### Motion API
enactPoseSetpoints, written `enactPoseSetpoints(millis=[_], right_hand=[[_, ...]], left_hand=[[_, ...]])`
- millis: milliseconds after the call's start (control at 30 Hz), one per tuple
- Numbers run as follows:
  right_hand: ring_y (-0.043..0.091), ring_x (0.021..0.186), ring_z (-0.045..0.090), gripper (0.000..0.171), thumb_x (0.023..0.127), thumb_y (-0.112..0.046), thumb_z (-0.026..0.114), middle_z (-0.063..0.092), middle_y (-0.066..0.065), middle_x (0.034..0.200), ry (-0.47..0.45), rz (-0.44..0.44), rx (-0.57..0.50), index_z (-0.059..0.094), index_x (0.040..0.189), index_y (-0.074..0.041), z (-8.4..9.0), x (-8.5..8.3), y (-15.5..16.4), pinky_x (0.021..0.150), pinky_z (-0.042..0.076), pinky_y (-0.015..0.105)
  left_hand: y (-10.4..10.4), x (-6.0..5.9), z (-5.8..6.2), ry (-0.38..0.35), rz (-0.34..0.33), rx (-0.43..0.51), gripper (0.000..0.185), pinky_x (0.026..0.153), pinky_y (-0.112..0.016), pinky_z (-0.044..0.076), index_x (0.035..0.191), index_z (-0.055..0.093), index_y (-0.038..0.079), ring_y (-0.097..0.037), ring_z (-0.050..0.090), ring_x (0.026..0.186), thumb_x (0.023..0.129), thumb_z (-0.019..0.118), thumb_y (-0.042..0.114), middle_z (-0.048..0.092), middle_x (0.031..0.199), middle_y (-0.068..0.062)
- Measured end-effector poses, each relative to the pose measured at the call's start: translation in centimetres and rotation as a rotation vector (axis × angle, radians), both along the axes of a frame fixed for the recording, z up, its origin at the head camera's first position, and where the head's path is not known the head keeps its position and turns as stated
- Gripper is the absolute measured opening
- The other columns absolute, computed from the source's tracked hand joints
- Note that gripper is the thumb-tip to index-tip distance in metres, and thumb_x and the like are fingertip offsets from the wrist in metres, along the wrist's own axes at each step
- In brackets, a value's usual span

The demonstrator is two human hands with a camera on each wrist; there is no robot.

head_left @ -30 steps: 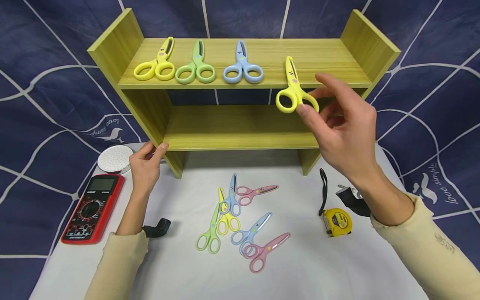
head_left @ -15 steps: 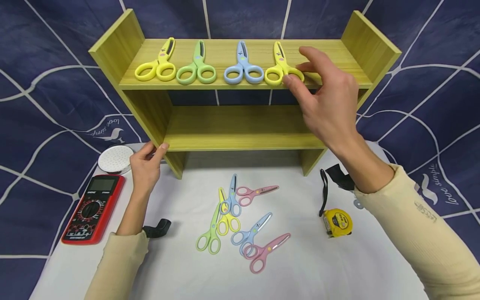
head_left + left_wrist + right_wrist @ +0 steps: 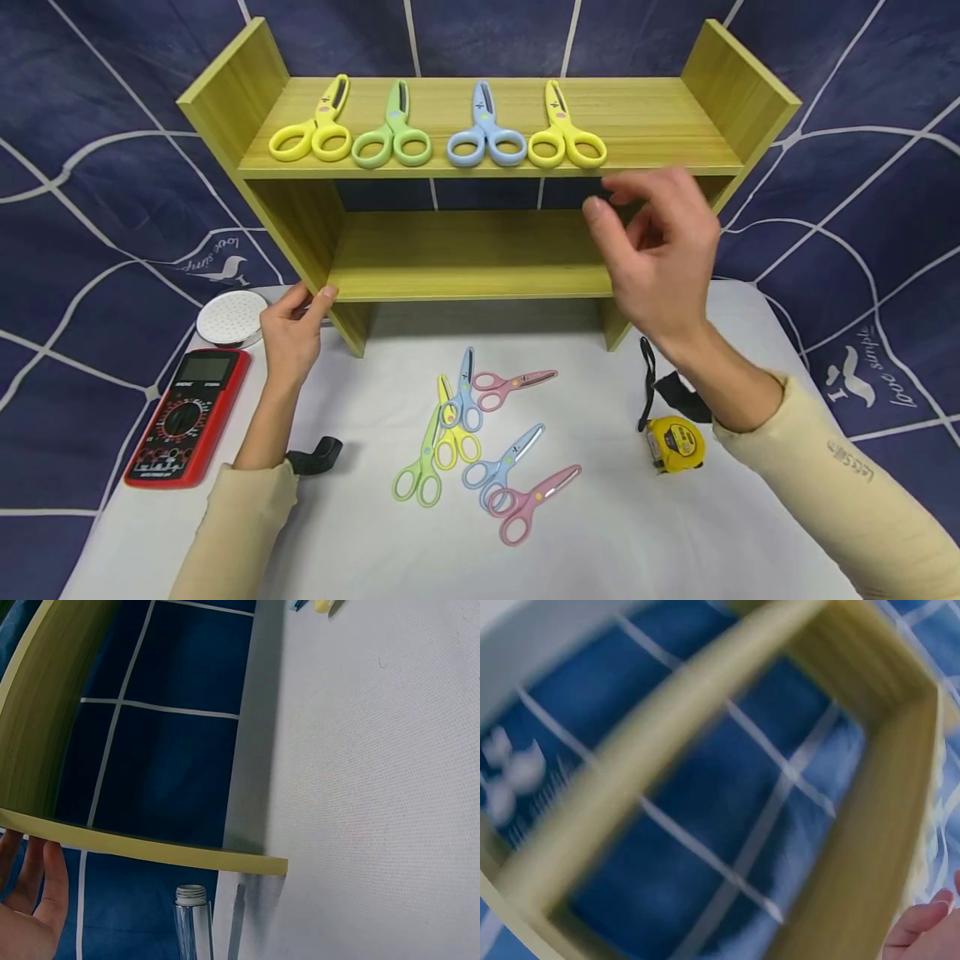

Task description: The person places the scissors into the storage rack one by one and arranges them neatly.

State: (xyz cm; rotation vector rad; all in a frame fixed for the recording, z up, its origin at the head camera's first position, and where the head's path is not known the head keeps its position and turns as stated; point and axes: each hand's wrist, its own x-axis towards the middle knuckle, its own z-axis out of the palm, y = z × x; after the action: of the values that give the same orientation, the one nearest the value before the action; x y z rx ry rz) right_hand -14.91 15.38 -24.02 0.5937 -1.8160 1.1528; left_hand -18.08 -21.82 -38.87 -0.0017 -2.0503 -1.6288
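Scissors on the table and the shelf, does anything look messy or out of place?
The top shelf row is tidy. On the table, the loose scissors lie jumbled: a blue pair overlaps the yellow pair, and another blue pair overlaps a pink pair.

Cream long sleeves (image 3: pixel 840 492), small lettering
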Motion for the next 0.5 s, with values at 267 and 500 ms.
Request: enactPoseSetpoints(millis=[267, 500], right_hand=[[0.007, 0.058, 0.044, 0.024, 0.083, -0.007, 0.077, 0.061, 0.004, 0.088, -0.414, 0.173, 0.346, 0.07, 0.105, -0.003, -12.0, 5.0, -1.4, 0.05, 0.039, 0.019], [0.011, 0.078, 0.057, 0.05, 0.087, -0.03, 0.076, 0.059, 0.0, 0.098, -0.719, 0.292, 0.679, 0.06, 0.127, -0.006, -19.1, 10.1, -2.1, 0.064, 0.049, 0.024]], left_hand=[[0.0, -0.1, -0.1, -0.023, 0.018, -0.022, 0.029, 0.079, -0.014, 0.051, 0.121, 0.067, -0.005, -0.003, 0.063, 0.091, 0.095, 0.065, 0.007, 0.067, 0.104, 0.009], [0.1, -0.1, -0.1, -0.038, 0.027, -0.024, 0.029, 0.079, -0.015, 0.052, 0.121, 0.07, 0.0, -0.004, 0.063, 0.092, 0.094, 0.067, 0.012, 0.068, 0.105, 0.007]])
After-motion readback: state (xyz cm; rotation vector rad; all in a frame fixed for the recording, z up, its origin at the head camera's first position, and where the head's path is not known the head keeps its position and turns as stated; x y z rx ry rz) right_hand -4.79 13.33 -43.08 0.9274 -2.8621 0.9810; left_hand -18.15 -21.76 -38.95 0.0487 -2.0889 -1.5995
